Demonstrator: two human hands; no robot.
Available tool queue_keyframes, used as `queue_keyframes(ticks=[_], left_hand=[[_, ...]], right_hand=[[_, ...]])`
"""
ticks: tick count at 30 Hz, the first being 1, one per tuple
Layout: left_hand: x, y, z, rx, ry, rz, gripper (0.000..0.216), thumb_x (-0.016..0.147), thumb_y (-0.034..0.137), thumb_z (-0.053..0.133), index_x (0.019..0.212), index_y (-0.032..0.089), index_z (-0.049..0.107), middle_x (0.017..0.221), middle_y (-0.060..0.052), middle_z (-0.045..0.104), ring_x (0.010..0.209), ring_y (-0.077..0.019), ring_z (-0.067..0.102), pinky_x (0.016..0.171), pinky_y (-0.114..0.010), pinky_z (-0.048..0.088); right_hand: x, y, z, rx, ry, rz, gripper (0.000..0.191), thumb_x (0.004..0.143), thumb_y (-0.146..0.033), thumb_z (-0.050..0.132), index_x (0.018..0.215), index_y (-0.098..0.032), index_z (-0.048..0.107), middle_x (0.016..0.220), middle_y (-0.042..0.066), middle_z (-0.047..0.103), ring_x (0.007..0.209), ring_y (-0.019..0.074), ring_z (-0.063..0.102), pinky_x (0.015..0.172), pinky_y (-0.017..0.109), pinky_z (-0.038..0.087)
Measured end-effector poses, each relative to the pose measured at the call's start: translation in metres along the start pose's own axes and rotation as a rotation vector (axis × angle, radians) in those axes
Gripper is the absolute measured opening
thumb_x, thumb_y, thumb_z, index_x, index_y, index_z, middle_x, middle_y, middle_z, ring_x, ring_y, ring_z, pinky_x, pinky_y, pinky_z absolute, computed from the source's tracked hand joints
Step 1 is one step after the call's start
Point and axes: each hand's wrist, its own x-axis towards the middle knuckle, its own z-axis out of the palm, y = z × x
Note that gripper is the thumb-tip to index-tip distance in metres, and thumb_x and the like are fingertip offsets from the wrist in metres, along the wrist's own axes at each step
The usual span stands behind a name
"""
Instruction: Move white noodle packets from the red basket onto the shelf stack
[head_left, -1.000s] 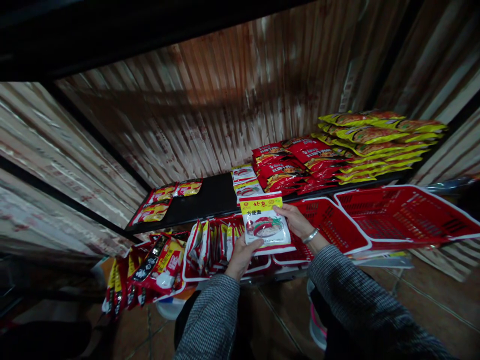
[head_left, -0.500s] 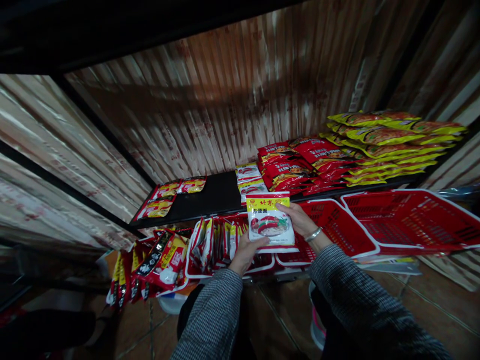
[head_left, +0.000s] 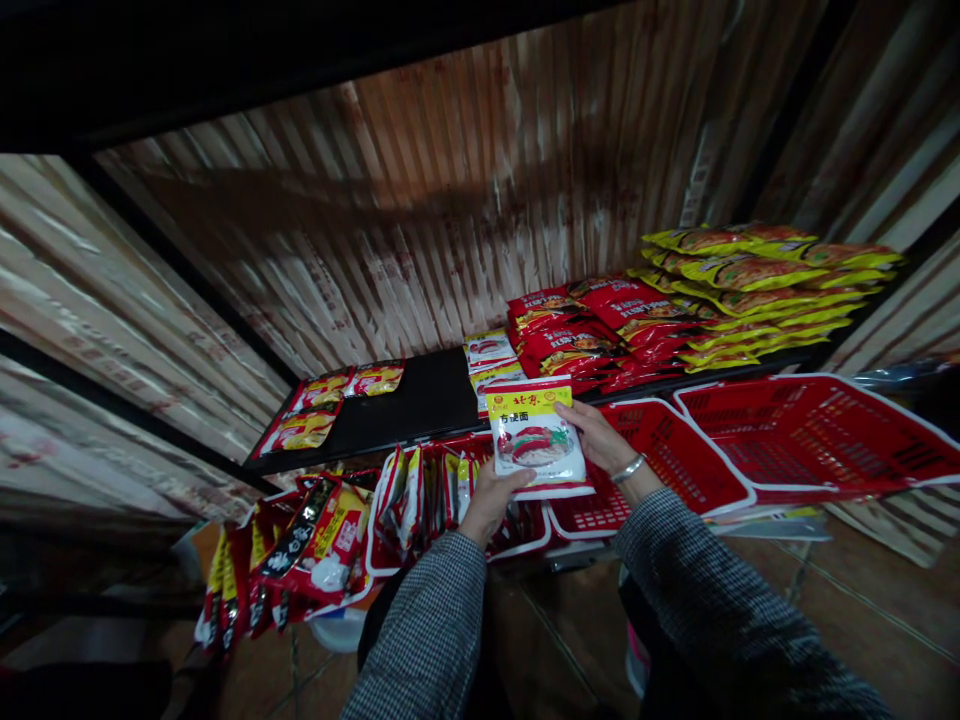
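I hold a stack of white noodle packets [head_left: 536, 440] with a yellow top band in both hands, just in front of the black shelf [head_left: 420, 400]. My left hand [head_left: 491, 500] grips the lower left corner from below. My right hand [head_left: 600, 440], with a bracelet at the wrist, grips the right edge. Just behind the stack, more white packets [head_left: 489, 352] of the same kind lie on the shelf. Below the stack a red basket [head_left: 450, 490] holds several upright packets.
Red packets [head_left: 577, 330] and yellow packets [head_left: 750, 285] are stacked on the shelf's right. A few red-yellow packets [head_left: 330, 395] lie at its left. Two red baskets [head_left: 795, 435] with nothing visible inside stand at right. A basket of dark-red packets [head_left: 300, 550] sits at lower left. Corrugated panels wall the shelf.
The stack has stayed in both hands, creeping slightly up toward the shelf's front edge. The view has swayed a little.
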Motion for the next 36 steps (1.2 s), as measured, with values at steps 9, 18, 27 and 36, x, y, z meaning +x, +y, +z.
queue_keyframes(ticks=[9,18,27,36], left_hand=[[0.001,0.008,-0.008,-0.034,-0.006,-0.018,0.059,0.045,0.019,0.088,0.100,0.010,0.066,0.094,-0.010,0.073,0.091,-0.0260,0.068,0.097,-0.043,0.044],[-0.002,0.000,-0.006,0.010,-0.017,0.011,0.062,0.042,0.020,0.089,0.099,0.012,0.067,0.094,-0.009,0.074,0.093,-0.0270,0.067,0.097,-0.044,0.045],[0.006,-0.010,-0.015,0.056,-0.037,0.040,0.060,0.044,0.022,0.088,0.100,0.011,0.067,0.096,-0.010,0.074,0.093,-0.0273,0.067,0.097,-0.047,0.045],[0.007,-0.015,-0.020,0.104,0.006,-0.027,0.063,0.043,0.025,0.089,0.101,0.014,0.068,0.096,-0.009,0.074,0.089,-0.0258,0.068,0.089,-0.043,0.051]], right_hand=[[0.006,0.005,0.000,-0.014,0.039,0.030,0.021,0.069,-0.035,0.075,0.080,-0.019,0.072,0.084,0.005,0.076,0.078,0.0207,0.071,0.075,0.032,0.057],[0.008,0.014,0.003,0.004,0.099,-0.012,0.022,0.067,-0.038,0.076,0.080,-0.020,0.072,0.085,0.005,0.076,0.088,0.0260,0.070,0.079,0.038,0.057],[0.014,0.021,0.000,0.083,0.027,0.007,0.026,0.066,-0.038,0.077,0.083,-0.018,0.072,0.089,0.007,0.076,0.090,0.0263,0.070,0.080,0.038,0.056],[0.021,0.026,-0.004,0.113,0.018,-0.014,0.033,0.059,-0.035,0.083,0.085,-0.019,0.072,0.089,0.005,0.076,0.083,0.0230,0.070,0.079,0.036,0.056]])
